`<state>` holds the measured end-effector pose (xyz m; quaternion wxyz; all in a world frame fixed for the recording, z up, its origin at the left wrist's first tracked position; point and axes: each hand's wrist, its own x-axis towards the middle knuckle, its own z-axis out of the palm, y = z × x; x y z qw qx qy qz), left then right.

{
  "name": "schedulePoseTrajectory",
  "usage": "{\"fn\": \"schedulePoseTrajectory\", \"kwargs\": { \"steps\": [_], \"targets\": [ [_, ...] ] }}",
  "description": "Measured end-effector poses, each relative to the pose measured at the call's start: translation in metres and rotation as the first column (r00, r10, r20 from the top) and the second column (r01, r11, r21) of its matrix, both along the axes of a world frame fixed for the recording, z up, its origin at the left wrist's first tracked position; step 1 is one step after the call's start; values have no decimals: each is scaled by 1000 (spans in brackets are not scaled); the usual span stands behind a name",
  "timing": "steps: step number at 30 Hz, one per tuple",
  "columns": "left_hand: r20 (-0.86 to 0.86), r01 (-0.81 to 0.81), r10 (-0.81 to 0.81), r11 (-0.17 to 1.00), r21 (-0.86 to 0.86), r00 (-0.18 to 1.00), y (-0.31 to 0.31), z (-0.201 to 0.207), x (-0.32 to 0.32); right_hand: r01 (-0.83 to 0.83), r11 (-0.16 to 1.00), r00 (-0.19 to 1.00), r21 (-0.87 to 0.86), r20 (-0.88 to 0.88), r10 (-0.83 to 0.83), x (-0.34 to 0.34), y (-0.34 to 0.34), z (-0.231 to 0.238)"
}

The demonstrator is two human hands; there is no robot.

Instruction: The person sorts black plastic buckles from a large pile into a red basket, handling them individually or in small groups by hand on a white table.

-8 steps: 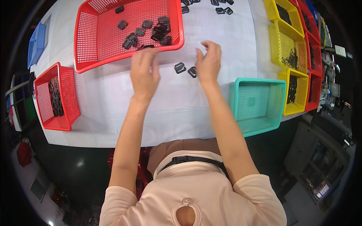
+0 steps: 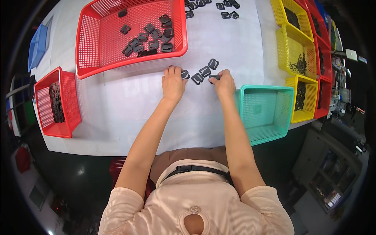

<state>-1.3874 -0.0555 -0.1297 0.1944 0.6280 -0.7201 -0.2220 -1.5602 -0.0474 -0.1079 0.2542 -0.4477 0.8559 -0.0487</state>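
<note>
My left hand is on the white tabletop just below the large red basket, its fingers and thumb closed on a black plastic buckle. To its right, my right hand pinches another black buckle close to the table. Between the two hands lie more loose black buckles, one nearest me and another farther off. Inside the large red basket several similar buckles are scattered, most toward its right and near side.
A green basket stands right of my right arm. Yellow baskets with small dark parts line the right side, red bins behind them. A smaller red basket of dark parts is at left. More black buckles lie at the far side.
My left hand has moved right from the red basket's near edge and closed on a buckle. My right hand has come down toward me onto another. More buckles now lie between them.
</note>
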Motion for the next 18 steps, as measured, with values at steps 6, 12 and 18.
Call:
{"fn": "schedulePoseTrajectory", "kwargs": {
  "steps": [6, 12, 18],
  "targets": [
    [-325, 59, 56, 941, 333, 944, -12, -5, 5, -446, 882, 869, -152, 164, 467, -14, -24, 5],
    [-384, 158, -24, 933, 322, 923, -4, 3, -16, -575, 805, 815, -147, -15, 579, -12, -27, -3],
    [-68, 108, -94, 967, 232, 993, 4, 3, -41, -298, 954, 946, 19, 142, 293, -12, -47, 11]
  ]
}}
